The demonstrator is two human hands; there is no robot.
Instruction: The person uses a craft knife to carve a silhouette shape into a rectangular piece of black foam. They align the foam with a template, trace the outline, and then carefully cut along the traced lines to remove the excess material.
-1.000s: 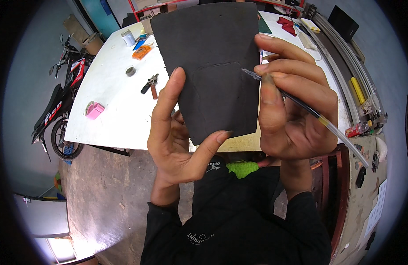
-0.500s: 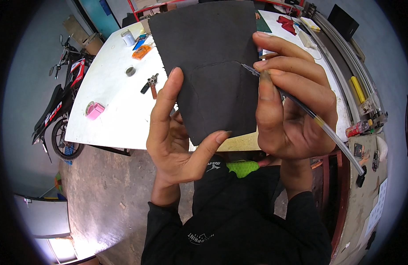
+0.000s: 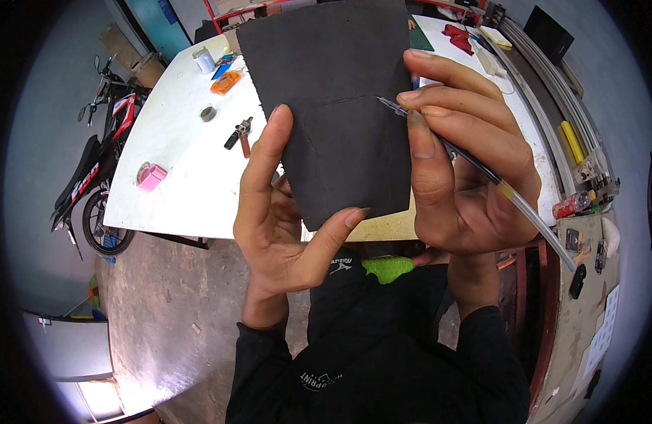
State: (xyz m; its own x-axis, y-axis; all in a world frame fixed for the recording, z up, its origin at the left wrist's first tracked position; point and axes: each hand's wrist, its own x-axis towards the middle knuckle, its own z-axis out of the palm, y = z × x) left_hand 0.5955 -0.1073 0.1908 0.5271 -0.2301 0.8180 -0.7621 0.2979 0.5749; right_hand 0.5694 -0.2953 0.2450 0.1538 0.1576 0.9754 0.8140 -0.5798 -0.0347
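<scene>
A dark grey, flat sheet (image 3: 333, 63) is held up before me, with a faint outline drawn on its lower part. My left hand (image 3: 283, 219) grips it at the lower left, thumb on the face near the bottom edge and fingers along the left edge and behind. Pinched between thumb and fingers of my right hand (image 3: 474, 155) is a bare pen refill (image 3: 506, 191), a thin clear tube with dark ink. Its tip meets the sheet at the upper right of the outline.
Beneath the sheet stands a white table (image 3: 178, 141). On it are a pink tape roll (image 3: 151, 177), a small round tin (image 3: 208, 112), keys (image 3: 240, 136), an orange packet (image 3: 227, 83) and a white jar (image 3: 204, 60). A motorcycle (image 3: 100, 162) stands left; a cluttered bench (image 3: 577, 311) lies right.
The refill's tip has shifted slightly left and up on the sheet, the right fingers moving with it. The left hand and sheet have hardly moved.
</scene>
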